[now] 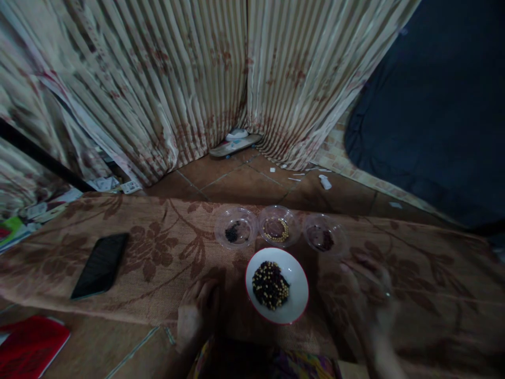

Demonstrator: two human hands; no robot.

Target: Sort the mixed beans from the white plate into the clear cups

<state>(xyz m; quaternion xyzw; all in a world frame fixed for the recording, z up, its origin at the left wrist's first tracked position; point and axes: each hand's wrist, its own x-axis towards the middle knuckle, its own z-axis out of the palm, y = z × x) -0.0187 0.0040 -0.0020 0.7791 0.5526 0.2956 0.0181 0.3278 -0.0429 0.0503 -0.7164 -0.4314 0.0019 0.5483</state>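
Observation:
A white bowl with a red rim [299, 295] holds a mix of dark beans and yellow kernels [271, 285]. Behind it stand three clear plastic cups: the left cup [235, 228] has black beans, the middle cup [277, 226] yellow kernels, the right cup [322, 233] dark red beans. Left of the bowl, my left hand [198, 311] rests on the cloth with fingers curled in, apart from the bowl. To the right of the bowl, near the right cup, is my right hand [371, 289], smeared by motion; whether its fingers hold anything is unclear.
A brown floral cloth [158, 284] covers the long, narrow table. On its left side lies a black phone [100, 266]. Beyond the far edge are a skateboard [235, 146] and white scraps on the tiled floor, before striped curtains [197, 79]. Something red [35, 345] lies lower left.

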